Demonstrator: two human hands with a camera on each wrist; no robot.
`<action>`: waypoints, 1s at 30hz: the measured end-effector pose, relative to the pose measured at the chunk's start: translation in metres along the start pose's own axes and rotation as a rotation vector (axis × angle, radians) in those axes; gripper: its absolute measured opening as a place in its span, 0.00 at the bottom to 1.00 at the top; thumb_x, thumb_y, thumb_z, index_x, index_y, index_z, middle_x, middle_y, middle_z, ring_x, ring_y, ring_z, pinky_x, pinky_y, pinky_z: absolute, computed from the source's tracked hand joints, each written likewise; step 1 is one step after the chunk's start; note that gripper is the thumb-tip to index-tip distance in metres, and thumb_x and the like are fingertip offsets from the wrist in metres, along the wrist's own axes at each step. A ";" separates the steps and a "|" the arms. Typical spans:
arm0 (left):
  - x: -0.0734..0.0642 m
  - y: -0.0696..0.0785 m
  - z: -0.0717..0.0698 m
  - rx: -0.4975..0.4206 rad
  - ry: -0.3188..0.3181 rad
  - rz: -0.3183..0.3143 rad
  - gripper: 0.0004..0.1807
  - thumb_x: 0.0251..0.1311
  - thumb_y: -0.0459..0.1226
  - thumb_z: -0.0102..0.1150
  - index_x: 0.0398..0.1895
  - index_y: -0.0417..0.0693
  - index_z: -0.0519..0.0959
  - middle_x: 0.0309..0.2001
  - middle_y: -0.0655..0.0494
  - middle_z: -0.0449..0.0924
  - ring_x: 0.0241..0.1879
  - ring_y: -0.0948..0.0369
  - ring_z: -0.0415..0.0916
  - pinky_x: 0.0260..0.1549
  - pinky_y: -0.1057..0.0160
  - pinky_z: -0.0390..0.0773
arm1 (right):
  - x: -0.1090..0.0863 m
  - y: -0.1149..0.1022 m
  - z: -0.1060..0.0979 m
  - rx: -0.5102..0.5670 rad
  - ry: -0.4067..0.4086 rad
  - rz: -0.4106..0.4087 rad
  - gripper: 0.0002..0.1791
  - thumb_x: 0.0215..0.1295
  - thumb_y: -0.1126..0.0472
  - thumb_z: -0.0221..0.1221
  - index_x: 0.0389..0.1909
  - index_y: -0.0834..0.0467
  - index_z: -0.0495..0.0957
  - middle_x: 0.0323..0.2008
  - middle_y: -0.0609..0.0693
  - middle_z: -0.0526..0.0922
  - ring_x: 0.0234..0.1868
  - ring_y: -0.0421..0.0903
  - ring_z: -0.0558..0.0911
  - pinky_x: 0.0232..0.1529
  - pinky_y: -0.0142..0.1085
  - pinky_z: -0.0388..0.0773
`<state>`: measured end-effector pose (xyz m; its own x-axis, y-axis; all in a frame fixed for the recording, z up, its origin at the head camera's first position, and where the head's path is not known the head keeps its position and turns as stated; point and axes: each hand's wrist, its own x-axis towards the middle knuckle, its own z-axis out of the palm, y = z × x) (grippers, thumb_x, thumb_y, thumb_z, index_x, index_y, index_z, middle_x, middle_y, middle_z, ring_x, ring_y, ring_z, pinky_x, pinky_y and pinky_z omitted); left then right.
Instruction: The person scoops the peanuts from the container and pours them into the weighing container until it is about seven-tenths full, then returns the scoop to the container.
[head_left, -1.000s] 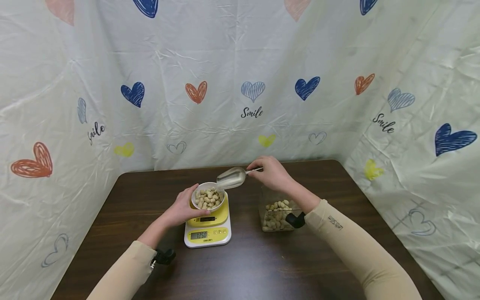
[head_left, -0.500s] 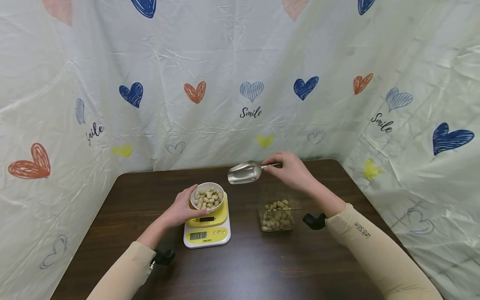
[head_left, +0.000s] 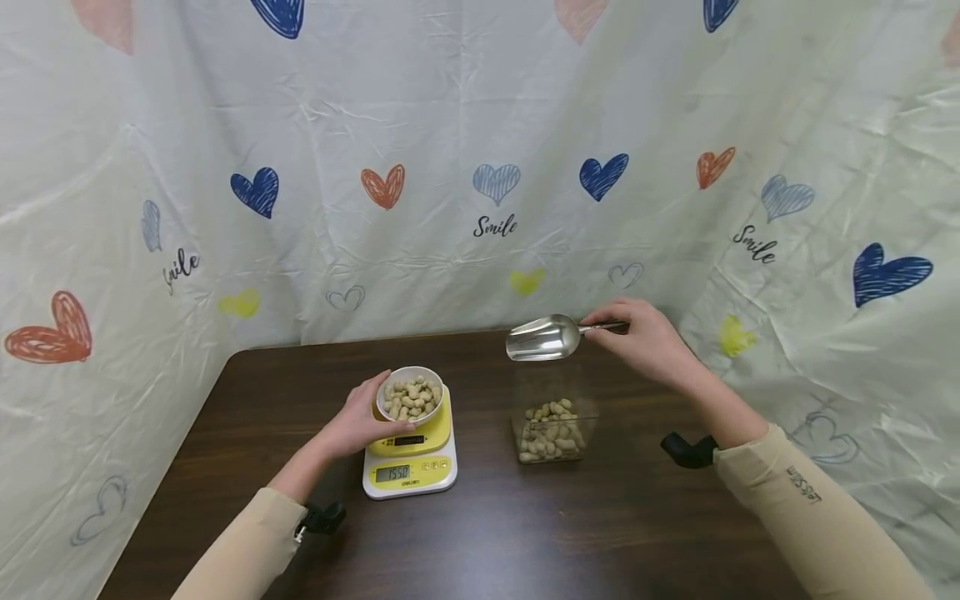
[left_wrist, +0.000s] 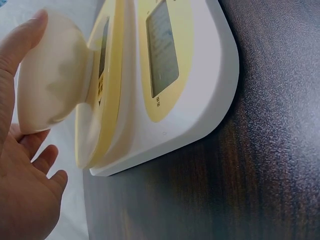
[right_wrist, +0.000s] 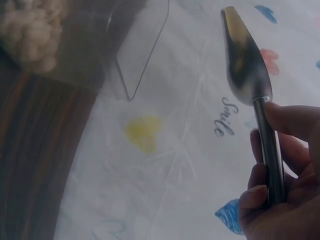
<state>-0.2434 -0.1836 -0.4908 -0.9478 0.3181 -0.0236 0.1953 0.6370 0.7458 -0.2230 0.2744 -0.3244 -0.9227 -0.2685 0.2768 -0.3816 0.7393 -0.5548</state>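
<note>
My left hand [head_left: 358, 423] holds a white bowl [left_wrist: 52, 75] by its sides, thumb on the near side and fingers round the far side. Peanuts [head_left: 412, 400] fill the bowl, which sits over the yellow platform of a white-and-yellow digital kitchen scale [head_left: 409, 483]. The scale's display [head_left: 392, 473] shows digits. In my right hand [head_left: 647, 337] is a metal scoop [head_left: 546, 338], gripped by its handle [right_wrist: 271, 155]. The scoop looks empty in the head view and is level above the back of a clear box [head_left: 591, 418].
Peanuts [head_left: 552, 437] lie inside the clear box, to the right of the scale. The dark wooden table [head_left: 517, 533] ends at a white curtain [head_left: 420, 275] printed with hearts, which stands close behind it and at both sides.
My right hand has carried the scoop rightward from the bowl's rim to above the clear box. The scale's reading has risen. My left hand stays at the bowl; the head view has shifted slightly.
</note>
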 end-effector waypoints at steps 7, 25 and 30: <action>-0.001 -0.004 0.001 -0.015 0.003 -0.005 0.65 0.48 0.59 0.78 0.82 0.45 0.50 0.77 0.39 0.53 0.76 0.40 0.45 0.67 0.32 0.56 | -0.008 0.015 -0.007 -0.074 0.000 -0.038 0.10 0.72 0.55 0.64 0.48 0.53 0.88 0.43 0.49 0.83 0.47 0.49 0.76 0.48 0.49 0.73; -0.002 0.001 -0.002 -0.039 0.001 0.001 0.66 0.47 0.58 0.79 0.82 0.45 0.49 0.77 0.39 0.52 0.76 0.41 0.44 0.67 0.32 0.56 | -0.013 0.023 0.022 -0.281 -0.264 -0.163 0.05 0.66 0.58 0.69 0.41 0.47 0.89 0.42 0.42 0.83 0.46 0.48 0.77 0.44 0.46 0.75; -0.002 0.000 -0.001 -0.036 0.000 0.002 0.66 0.47 0.59 0.79 0.82 0.46 0.49 0.77 0.38 0.52 0.76 0.41 0.45 0.66 0.33 0.57 | -0.011 0.028 0.036 -0.272 -0.296 -0.168 0.04 0.65 0.58 0.70 0.40 0.47 0.88 0.42 0.42 0.81 0.46 0.47 0.77 0.44 0.45 0.75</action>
<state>-0.2418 -0.1845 -0.4900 -0.9474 0.3194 -0.0225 0.1876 0.6107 0.7693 -0.2257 0.2753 -0.3711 -0.8405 -0.5348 0.0869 -0.5355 0.7954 -0.2839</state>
